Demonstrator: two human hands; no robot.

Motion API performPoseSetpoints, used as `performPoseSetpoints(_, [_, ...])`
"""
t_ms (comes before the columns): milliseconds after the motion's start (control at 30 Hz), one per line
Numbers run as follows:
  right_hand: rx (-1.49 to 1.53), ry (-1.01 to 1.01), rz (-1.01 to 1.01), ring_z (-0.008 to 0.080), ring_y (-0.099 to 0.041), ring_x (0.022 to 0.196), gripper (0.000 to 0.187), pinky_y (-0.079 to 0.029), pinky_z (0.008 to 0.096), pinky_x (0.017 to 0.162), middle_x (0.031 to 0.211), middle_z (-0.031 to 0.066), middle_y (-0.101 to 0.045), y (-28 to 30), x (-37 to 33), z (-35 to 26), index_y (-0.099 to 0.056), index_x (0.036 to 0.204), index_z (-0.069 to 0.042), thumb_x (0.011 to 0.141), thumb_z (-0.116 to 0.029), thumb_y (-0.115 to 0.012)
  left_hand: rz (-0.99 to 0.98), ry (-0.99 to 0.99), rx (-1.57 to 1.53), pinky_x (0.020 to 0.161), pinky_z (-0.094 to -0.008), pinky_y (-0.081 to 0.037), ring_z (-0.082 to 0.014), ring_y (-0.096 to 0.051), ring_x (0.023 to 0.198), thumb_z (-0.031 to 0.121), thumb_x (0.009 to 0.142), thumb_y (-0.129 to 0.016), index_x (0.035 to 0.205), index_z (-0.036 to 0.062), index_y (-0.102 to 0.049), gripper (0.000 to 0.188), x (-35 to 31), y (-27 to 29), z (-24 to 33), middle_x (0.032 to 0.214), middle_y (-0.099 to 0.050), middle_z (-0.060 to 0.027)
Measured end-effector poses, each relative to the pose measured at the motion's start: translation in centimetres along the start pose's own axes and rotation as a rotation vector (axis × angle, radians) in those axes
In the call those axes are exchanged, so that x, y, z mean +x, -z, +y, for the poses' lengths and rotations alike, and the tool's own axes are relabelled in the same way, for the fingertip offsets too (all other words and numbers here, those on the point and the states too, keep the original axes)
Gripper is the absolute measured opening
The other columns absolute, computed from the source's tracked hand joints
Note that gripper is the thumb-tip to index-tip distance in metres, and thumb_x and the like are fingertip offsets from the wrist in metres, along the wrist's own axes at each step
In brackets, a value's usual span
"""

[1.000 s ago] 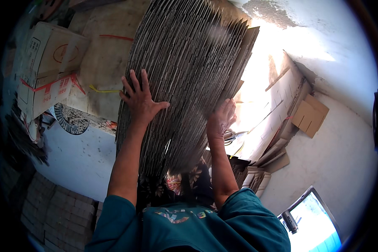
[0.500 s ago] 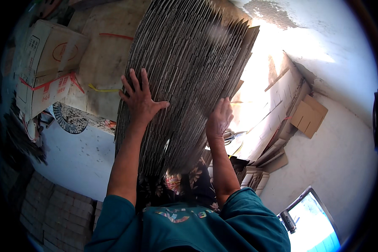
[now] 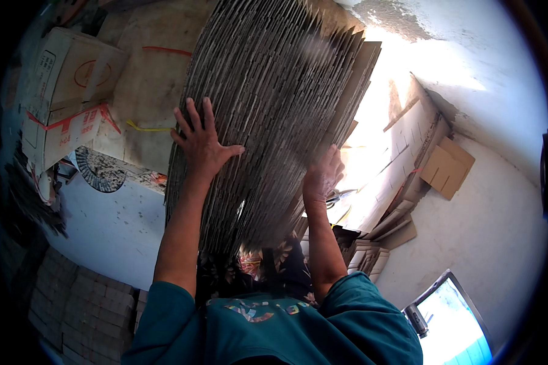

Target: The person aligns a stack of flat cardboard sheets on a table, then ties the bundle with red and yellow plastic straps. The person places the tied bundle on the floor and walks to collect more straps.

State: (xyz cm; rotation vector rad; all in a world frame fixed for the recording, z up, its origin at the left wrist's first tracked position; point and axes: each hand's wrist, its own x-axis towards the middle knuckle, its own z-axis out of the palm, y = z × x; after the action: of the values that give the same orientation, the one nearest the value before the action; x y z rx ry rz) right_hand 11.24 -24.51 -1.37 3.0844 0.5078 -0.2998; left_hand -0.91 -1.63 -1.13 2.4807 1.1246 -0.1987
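Observation:
A thick row of grey-brown cardboard sheets (image 3: 256, 115) stands on edge in front of me, packed tightly, with their edges toward me. My left hand (image 3: 204, 146) lies spread on those edges at the left, thumb pointing right. At the right side of the row my right hand (image 3: 323, 176) curls its fingers round the outermost sheets; its thumb is hidden. Those outer sheets lean a little to the right at their tops. Behind my right hand lies a pair of scissors (image 3: 333, 198), partly covered.
A taped carton (image 3: 73, 97) with red string stands at the left, near a yellow strap (image 3: 149, 128). Slotted cardboard (image 3: 449, 167) leans by the right wall. More sheets (image 3: 368, 258) are piled at lower right. Stacked bundles (image 3: 82, 304) fill the lower left. A bright screen (image 3: 453, 328) sits lower right.
My right hand has shifted slightly right, and the outermost sheets lean further to the right with it. My left hand has barely moved.

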Motion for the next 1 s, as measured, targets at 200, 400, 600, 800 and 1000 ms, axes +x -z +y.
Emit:
performPoseSetpoints(200, [-0.149, 0.186, 0.062, 0.0312, -0.046, 0.110, 0.053, -0.038, 0.0438, 0.082, 0.121, 0.0149, -0.047, -0.9, -0.2, -0.1, -0.039, 0.130, 0.004, 0.079, -0.004, -0.054, 0.017, -0.005, -0.005, 0.095, -0.0733, -0.015, -0.0498, -0.004, 0.136, 0.060, 0.050, -0.078, 0.147, 0.0153, -0.005, 0.130, 0.1, -0.1, 0.0, 0.150, -0.004, -0.0233])
performPoseSetpoints(400, [-0.170, 0.191, 0.048, 0.0318, -0.044, 0.115, 0.053, -0.038, 0.0434, 0.082, 0.128, 0.0176, -0.044, 0.1, -0.5, -1.2, -0.040, 0.128, 0.005, 0.078, -0.001, -0.052, -0.017, 0.009, 0.006, 0.095, -0.0729, -0.015, -0.0497, -0.004, 0.136, 0.059, 0.050, -0.078, 0.147, 0.0144, -0.006, 0.129, 0.1, 0.2, 0.1, 0.150, -0.004, -0.0229])
performPoseSetpoints(600, [-0.041, 0.352, 0.093, 0.0399, -0.037, 0.127, 0.048, -0.034, 0.0479, 0.100, 0.135, 0.0260, -0.037, -0.7, -1.2, -0.4, -0.040, 0.126, 0.007, 0.080, 0.003, -0.050, -0.030, 0.033, 0.049, 0.099, -0.0688, -0.017, -0.0478, -0.004, 0.137, 0.059, 0.048, -0.079, 0.148, 0.0152, -0.004, 0.132, 0.1, 0.2, 0.2, 0.151, -0.003, -0.0214])
performPoseSetpoints(800, [0.231, 0.366, 0.074, 0.0438, -0.034, 0.129, 0.057, -0.030, 0.0452, 0.107, 0.138, 0.0287, -0.033, -1.1, -1.3, -0.4, -0.034, 0.132, 0.008, 0.077, 0.008, -0.048, -0.020, 0.000, -0.004, 0.095, -0.0729, -0.015, -0.0494, -0.002, 0.136, 0.058, 0.051, -0.079, 0.147, 0.0143, -0.005, 0.129, 0.1, 0.1, 0.1, 0.150, -0.002, -0.0228])
performPoseSetpoints(1000, [0.529, 0.034, 0.024, 0.0423, -0.030, 0.131, 0.070, -0.027, 0.0417, 0.109, 0.142, 0.0286, -0.029, -1.4, -2.3, 1.1, -0.026, 0.137, 0.007, 0.074, 0.002, -0.055, -0.010, 0.005, 0.000, 0.095, -0.0732, -0.016, -0.0495, -0.002, 0.136, 0.059, 0.051, -0.078, 0.147, 0.0144, -0.005, 0.129, 0.1, 0.0, -0.1, 0.150, -0.002, -0.0225])
